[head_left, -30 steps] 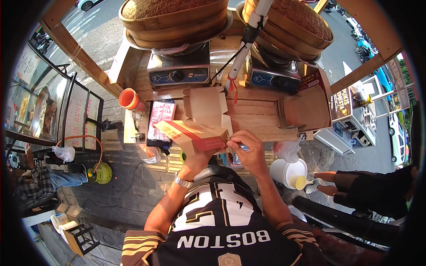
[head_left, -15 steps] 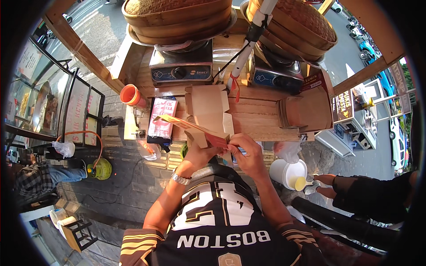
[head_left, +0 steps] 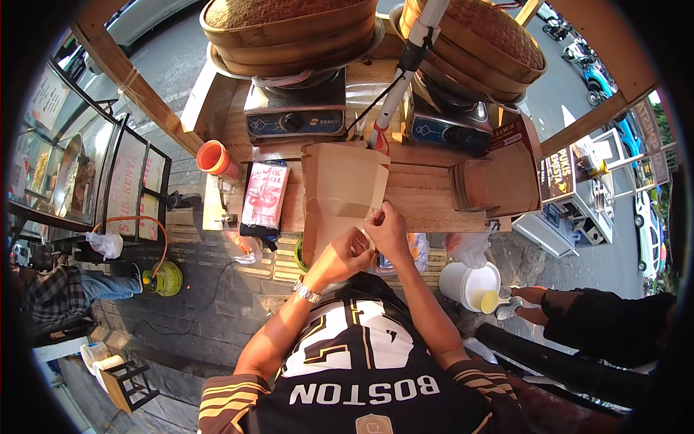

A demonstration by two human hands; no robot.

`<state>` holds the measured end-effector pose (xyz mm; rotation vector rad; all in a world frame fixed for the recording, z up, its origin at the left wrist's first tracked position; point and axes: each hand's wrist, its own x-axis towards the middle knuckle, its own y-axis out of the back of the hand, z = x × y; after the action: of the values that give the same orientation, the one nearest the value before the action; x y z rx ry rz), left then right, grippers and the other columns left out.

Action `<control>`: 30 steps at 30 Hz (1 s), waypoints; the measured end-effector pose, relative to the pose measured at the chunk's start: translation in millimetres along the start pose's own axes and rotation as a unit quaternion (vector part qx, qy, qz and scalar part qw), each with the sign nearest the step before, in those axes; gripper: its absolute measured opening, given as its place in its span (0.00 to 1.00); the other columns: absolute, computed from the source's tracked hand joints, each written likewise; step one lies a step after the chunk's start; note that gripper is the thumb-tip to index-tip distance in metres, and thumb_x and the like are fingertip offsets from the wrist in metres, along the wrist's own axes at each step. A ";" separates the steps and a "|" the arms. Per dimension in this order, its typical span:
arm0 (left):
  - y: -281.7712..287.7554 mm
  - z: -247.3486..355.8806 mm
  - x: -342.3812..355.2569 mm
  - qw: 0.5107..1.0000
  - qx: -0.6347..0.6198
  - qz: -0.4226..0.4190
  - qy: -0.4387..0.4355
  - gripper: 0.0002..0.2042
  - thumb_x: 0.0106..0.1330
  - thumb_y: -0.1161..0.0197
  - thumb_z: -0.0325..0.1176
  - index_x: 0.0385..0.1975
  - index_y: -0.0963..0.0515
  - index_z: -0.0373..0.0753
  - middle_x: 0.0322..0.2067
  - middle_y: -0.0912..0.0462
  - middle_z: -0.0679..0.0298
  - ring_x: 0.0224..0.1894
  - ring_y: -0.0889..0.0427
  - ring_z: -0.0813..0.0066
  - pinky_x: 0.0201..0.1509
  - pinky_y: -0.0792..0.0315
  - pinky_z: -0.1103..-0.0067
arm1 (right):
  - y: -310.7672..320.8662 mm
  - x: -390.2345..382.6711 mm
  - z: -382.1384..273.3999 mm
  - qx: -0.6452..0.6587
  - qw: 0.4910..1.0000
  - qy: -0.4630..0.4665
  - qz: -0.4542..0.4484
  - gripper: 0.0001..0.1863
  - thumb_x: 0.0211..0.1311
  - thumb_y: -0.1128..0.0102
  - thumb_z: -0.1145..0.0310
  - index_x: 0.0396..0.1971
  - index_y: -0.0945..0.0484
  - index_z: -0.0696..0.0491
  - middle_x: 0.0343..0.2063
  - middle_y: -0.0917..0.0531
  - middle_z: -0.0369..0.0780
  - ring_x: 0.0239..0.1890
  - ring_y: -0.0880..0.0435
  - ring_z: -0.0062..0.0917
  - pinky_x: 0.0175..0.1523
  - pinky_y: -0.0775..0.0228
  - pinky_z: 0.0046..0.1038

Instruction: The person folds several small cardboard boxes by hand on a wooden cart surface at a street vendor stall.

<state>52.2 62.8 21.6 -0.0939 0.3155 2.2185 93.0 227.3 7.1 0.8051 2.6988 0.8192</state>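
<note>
A brown cardboard food box (head_left: 340, 189) lies unfolded at the near edge of the wooden counter, its plain inside facing up. My right hand (head_left: 387, 230) pinches the box's right side wall near the middle fold. Just left of it, my left hand (head_left: 345, 254), with a metal watch on the wrist, is curled closed on the box's near right corner. Both hands' fingertips are close together, and the left fingers partly cover that corner. A stack of brown cardboard pieces (head_left: 499, 182) stands on the counter to the right, inside a dark red carton (head_left: 522, 137).
Two bamboo steamers (head_left: 289, 36) sit on gas stoves (head_left: 295, 119) at the back. A white pole (head_left: 408, 79) rises between them. Left of the box are a red-and-white packet (head_left: 265, 194) and an orange cup (head_left: 217, 159). A white bucket (head_left: 470, 283) stands below right.
The box's raised printed panel has swung away from me and now lies open, inside up. My right hand has moved slightly left along its edge; my left hand has shifted right and a little nearer me.
</note>
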 end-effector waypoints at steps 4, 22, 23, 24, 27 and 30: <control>-11.7 -14.0 0.7 0.980 0.163 0.048 -0.102 0.11 0.62 0.33 0.34 0.35 0.24 0.32 0.26 0.16 0.54 0.26 0.18 0.60 0.34 0.23 0.69 | -11.2 19.3 37.4 0.063 0.997 -0.039 -0.025 0.12 0.52 0.31 0.72 0.27 0.28 0.59 0.22 0.19 0.41 0.26 0.19 0.27 0.36 0.25 0.33; 13.6 -27.7 5.2 0.945 -0.287 0.050 0.149 0.13 0.75 0.35 0.38 0.32 0.18 0.34 0.26 0.18 0.67 0.26 0.22 0.84 0.31 0.27 0.86 | 15.4 -29.4 12.6 0.285 0.942 -0.103 -0.142 0.12 0.63 0.27 0.65 0.28 0.17 0.57 0.22 0.18 0.32 0.22 0.25 0.12 0.28 0.34 0.19; 12.9 -27.3 5.6 0.944 -0.293 0.051 0.143 0.13 0.75 0.35 0.39 0.32 0.18 0.34 0.25 0.18 0.68 0.25 0.23 0.84 0.30 0.28 0.86 | 16.7 -29.8 8.0 0.269 0.948 -0.097 -0.140 0.12 0.63 0.28 0.65 0.27 0.17 0.58 0.22 0.19 0.32 0.23 0.25 0.12 0.29 0.34 0.19; 12.0 -27.2 6.0 0.943 -0.299 0.052 0.137 0.13 0.75 0.35 0.39 0.32 0.18 0.34 0.25 0.19 0.68 0.25 0.23 0.84 0.30 0.28 0.86 | 17.6 -29.8 4.3 0.253 0.953 -0.090 -0.138 0.12 0.63 0.28 0.65 0.27 0.18 0.58 0.22 0.19 0.32 0.23 0.26 0.12 0.29 0.35 0.20; 11.5 -23.5 7.2 0.941 -0.307 0.048 0.133 0.13 0.75 0.35 0.39 0.33 0.18 0.35 0.25 0.19 0.69 0.25 0.24 0.85 0.30 0.29 0.86 | 17.1 -28.6 4.0 0.193 0.973 -0.049 -0.118 0.12 0.63 0.28 0.66 0.27 0.18 0.59 0.23 0.21 0.33 0.25 0.26 0.13 0.31 0.35 0.21; 11.2 -22.7 8.6 0.943 -0.305 0.047 0.126 0.12 0.74 0.34 0.38 0.35 0.19 0.33 0.27 0.19 0.68 0.27 0.23 0.84 0.31 0.28 0.86 | 16.3 -28.1 3.9 0.155 0.982 -0.032 -0.105 0.12 0.63 0.29 0.67 0.27 0.19 0.59 0.25 0.23 0.34 0.26 0.27 0.14 0.32 0.35 0.22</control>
<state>37.1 56.9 0.3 -0.7133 -0.2503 2.3284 124.8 224.8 14.2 0.5777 2.8280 0.3241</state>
